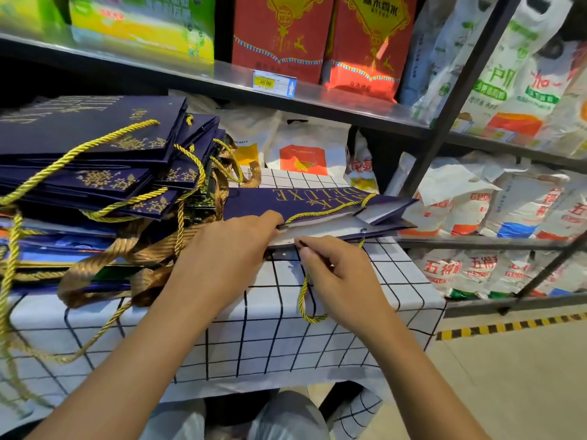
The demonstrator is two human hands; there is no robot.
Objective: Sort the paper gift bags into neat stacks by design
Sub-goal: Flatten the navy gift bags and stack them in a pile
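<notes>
Item: navy gift bag (317, 206), lying flat on the checked tablecloth (317, 328), right of the mixed pile of bags (95, 173). Left hand (232, 249) grips its open rim; right hand (336, 281) pinches the yellow cord handle (306, 300). Advised: tuck the cord, press the bag flat, square edges before stacking

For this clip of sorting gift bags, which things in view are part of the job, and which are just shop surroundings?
Part of the job:
- navy bag marked MILK DELUXE, gripped by the left hand
- its yellow cord handle, pinched by the right hand
- stack of navy bags
- checked tablecloth as work surface

Just surroundings:
- red boxes
- price tag
- rice sacks
</notes>
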